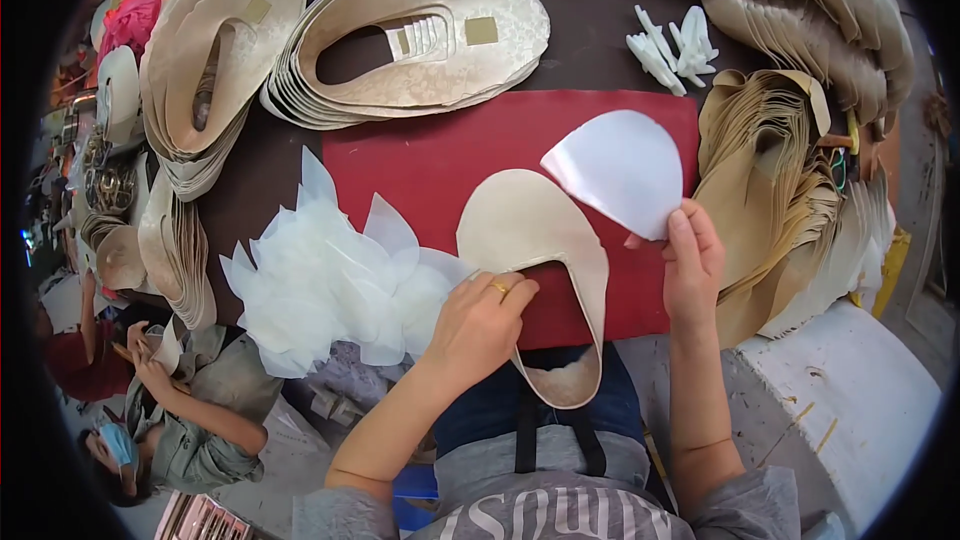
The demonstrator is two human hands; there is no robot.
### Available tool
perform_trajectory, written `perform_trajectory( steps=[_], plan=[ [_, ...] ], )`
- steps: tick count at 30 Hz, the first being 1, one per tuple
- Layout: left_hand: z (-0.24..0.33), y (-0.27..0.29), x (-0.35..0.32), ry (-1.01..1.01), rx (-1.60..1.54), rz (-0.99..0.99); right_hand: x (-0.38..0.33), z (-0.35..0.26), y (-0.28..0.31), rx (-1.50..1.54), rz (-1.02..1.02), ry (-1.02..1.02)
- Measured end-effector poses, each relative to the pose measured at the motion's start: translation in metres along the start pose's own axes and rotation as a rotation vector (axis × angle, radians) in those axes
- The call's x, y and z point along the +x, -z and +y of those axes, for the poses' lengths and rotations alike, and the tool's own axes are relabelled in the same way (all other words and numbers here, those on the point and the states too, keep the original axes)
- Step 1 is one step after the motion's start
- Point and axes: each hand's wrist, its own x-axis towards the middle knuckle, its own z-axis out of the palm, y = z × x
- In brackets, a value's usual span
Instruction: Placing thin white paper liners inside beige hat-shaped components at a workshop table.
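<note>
Pressing down at lower centre of the frame, the left hand (480,320) lies flat, fingers together, on the inner edge of a beige shoe-upper piece (530,240), which rests on a red mat (420,160) and hangs over the near table edge. Just right of it, the right hand (692,265) pinches the lower corner of a white rounded lining piece (620,170) between thumb and fingers, holding it lifted above the mat, close to the upper's toe end but not yet laid on it. Judged from this, the pairing of lining to this upper is begun and not finished. Left of centre, a loose heap of translucent white pieces (320,285) waits beside the mat, seemingly of the same kind, though their outlines are hard to read. Farther off, stacks of cream uppers (410,30) fill the upper left and upper centre, and tan stacked pieces (770,170) crowd the right; which stacks are already done cannot be told. Small white plastic parts (672,45) lie at upper right. Another person (170,420) sits at lower left.
</note>
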Motion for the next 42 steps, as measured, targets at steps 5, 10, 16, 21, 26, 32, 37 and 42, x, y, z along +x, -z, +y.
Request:
perform_trajectory(
  steps=[5, 10, 16, 21, 26, 32, 37, 42],
  plan=[
    [0.011, 0.009, 0.016, -0.101, -0.019, -0.035, 0.001, 0.003, 0.000, 0.254, 0.046, -0.069],
    [0.012, 0.012, 0.019, 0.430, -0.668, -0.100, -0.003, 0.016, -0.002, -0.249, -0.185, -0.159],
    [-0.001, 0.004, 0.011, 0.760, -0.790, 0.166, -0.009, 0.021, -0.015, -0.676, -0.168, 0.005],
    [0.001, -0.006, 0.017, 0.760, -0.537, 0.229, -0.024, 0.035, -0.018, -0.471, 0.094, -0.096],
    [0.003, -0.006, 0.027, 0.772, -0.440, 0.182, -0.028, 0.038, -0.014, -0.404, 0.173, -0.213],
    [0.006, -0.003, 0.029, 0.760, -0.351, 0.150, -0.029, 0.039, -0.013, -0.394, 0.164, -0.228],
    [0.005, -0.004, 0.030, 0.787, -0.359, 0.149, -0.029, 0.045, -0.013, -0.426, 0.168, -0.207],
    [0.006, -0.007, 0.030, 0.710, -0.113, 0.105, -0.029, 0.041, -0.016, -0.580, 0.171, -0.156]
  ],
)
